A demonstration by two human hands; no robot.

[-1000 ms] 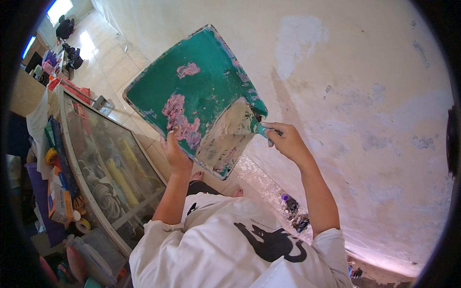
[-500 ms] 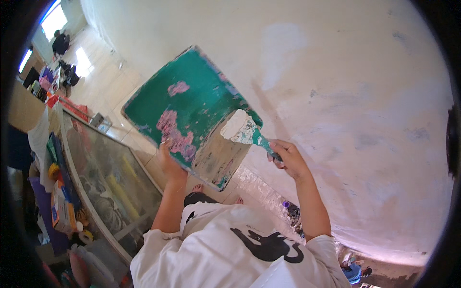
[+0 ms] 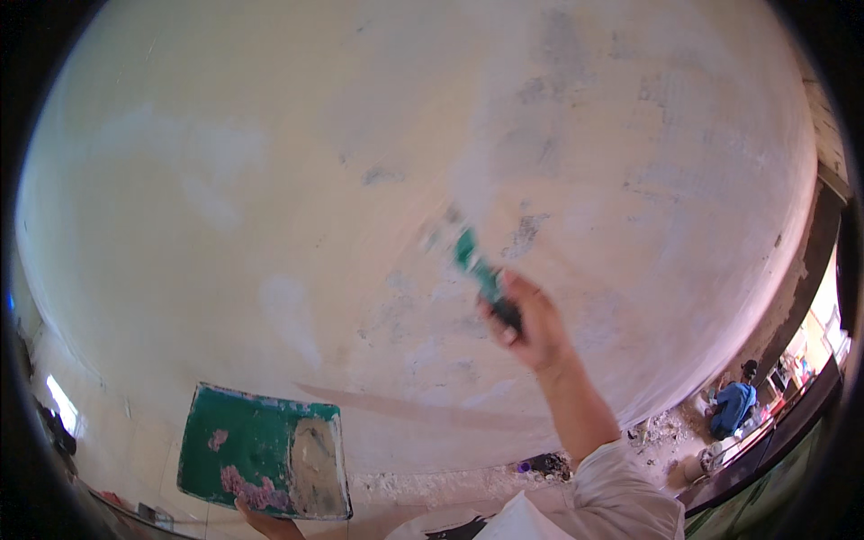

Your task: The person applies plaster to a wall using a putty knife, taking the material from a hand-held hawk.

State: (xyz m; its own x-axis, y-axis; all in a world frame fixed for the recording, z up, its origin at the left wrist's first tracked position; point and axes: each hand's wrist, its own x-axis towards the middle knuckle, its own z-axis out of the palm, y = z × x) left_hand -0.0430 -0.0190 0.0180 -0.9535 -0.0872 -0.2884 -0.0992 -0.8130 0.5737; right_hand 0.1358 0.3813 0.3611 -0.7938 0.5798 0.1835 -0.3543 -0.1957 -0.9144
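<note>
Right fingers [image 3: 519,284] are gripping a putty knife [image 3: 468,256] by the big, roomy wall [image 3: 225,306]. Left fingers [image 3: 247,513] are holding a green tray [image 3: 252,434] low, by its edge. A person [image 3: 734,407] is crouching far right.

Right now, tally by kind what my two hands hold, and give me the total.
Green tray, in the left hand: 1
Green-handled scraper, in the right hand: 1
Total: 2
</note>
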